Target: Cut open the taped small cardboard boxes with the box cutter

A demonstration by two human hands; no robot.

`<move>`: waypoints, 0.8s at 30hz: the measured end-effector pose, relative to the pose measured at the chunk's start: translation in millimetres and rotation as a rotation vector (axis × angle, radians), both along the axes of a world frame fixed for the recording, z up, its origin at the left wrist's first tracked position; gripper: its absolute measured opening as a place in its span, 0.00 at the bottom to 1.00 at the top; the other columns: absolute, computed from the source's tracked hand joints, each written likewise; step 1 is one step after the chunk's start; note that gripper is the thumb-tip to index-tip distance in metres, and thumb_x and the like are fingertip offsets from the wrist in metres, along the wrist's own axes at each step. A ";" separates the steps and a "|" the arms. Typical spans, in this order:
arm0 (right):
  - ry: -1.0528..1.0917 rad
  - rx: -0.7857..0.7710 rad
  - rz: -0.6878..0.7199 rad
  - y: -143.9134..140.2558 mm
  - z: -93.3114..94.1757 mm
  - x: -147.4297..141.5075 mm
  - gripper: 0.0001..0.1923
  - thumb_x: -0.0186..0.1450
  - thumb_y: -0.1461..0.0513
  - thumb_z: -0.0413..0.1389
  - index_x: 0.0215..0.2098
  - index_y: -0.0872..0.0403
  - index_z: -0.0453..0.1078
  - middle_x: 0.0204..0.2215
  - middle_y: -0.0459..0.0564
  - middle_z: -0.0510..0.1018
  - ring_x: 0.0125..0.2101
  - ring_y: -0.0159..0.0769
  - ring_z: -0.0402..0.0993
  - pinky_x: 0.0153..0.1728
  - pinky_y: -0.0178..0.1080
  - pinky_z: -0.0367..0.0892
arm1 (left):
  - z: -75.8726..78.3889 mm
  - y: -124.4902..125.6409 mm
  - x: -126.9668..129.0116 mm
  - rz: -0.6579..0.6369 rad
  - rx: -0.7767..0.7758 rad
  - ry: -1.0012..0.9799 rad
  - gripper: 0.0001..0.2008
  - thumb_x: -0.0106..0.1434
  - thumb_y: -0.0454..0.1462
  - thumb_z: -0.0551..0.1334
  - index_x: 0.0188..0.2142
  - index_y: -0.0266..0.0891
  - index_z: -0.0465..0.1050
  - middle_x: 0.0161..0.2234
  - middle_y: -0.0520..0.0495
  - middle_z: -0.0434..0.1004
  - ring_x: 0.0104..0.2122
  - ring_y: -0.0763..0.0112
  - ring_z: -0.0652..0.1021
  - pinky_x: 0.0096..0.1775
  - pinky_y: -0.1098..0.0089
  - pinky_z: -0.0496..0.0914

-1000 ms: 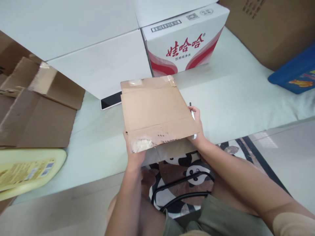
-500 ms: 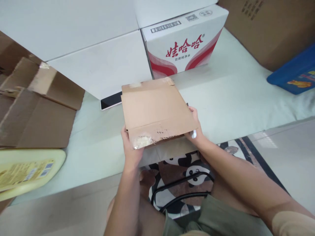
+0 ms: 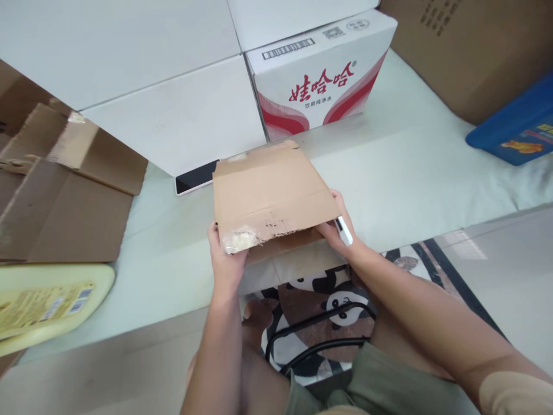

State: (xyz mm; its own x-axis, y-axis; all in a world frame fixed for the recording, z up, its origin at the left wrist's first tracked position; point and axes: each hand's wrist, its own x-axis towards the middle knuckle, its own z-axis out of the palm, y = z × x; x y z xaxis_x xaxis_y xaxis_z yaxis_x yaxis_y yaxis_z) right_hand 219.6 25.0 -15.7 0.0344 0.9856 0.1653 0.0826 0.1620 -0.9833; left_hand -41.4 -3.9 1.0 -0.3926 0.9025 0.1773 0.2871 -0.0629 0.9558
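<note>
A brown cardboard box (image 3: 270,187) is held over the front of the table, its top facing up and its near edge torn, with shiny tape at the left corner. My left hand (image 3: 227,259) grips the near left corner, the thumb along the side and the other fingers underneath, partly hidden. On the right side, my right hand (image 3: 339,225) is closed around the box, fingers reaching under the near edge. A slim white object with a dark slot (image 3: 344,230) sticks out of that same hand; its other end is hidden.
Behind the box stand large white boxes (image 3: 173,109) and a red-and-white water carton (image 3: 324,92). A black-screened phone (image 3: 194,177) lies at their foot. Brown cartons (image 3: 64,202) and a yellow container (image 3: 56,300) are left; a blue container (image 3: 514,132) and another carton (image 3: 466,57) are right.
The near edge of the box has tipped up slightly, showing more of its underside. The white object in my right hand shows more. Both hands keep their hold.
</note>
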 end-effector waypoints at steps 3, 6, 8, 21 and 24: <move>0.020 -0.042 0.018 -1.2 7.1 -1.8 0.39 0.58 0.36 0.66 0.55 0.46 0.58 0.40 0.53 0.79 0.41 0.53 0.82 0.37 0.53 0.79 | 4.7 -0.1 1.5 0.014 -0.033 -0.020 0.39 0.47 0.42 0.75 0.58 0.41 0.69 0.57 0.36 0.79 0.54 0.53 0.80 0.57 0.55 0.74; 0.004 -0.081 0.025 -1.7 11.4 -3.1 0.40 0.57 0.35 0.65 0.55 0.45 0.57 0.37 0.50 0.78 0.36 0.50 0.80 0.34 0.52 0.77 | 10.1 -0.5 4.5 0.035 -0.056 -0.007 0.38 0.46 0.43 0.75 0.57 0.43 0.68 0.56 0.37 0.79 0.53 0.51 0.80 0.55 0.54 0.75; -0.008 -0.080 0.021 -2.0 12.9 -3.7 0.40 0.57 0.33 0.64 0.54 0.45 0.58 0.37 0.50 0.78 0.36 0.50 0.80 0.33 0.52 0.77 | 12.8 -0.4 6.1 0.040 -0.063 -0.003 0.37 0.45 0.43 0.75 0.55 0.43 0.69 0.54 0.38 0.80 0.52 0.51 0.80 0.54 0.54 0.75; -0.061 -0.073 0.016 -2.4 13.4 -4.2 0.37 0.58 0.37 0.65 0.54 0.45 0.58 0.39 0.52 0.78 0.42 0.54 0.81 0.36 0.53 0.78 | 12.7 1.5 5.5 0.029 -0.086 -0.007 0.35 0.46 0.41 0.74 0.54 0.40 0.68 0.52 0.36 0.78 0.51 0.52 0.80 0.59 0.51 0.71; -0.056 -0.083 0.036 -3.1 14.2 -4.4 0.37 0.57 0.39 0.66 0.53 0.44 0.57 0.39 0.52 0.79 0.38 0.52 0.81 0.33 0.52 0.78 | 10.9 2.5 5.3 0.032 -0.091 0.010 0.36 0.47 0.42 0.74 0.55 0.40 0.67 0.54 0.34 0.77 0.53 0.50 0.80 0.61 0.48 0.70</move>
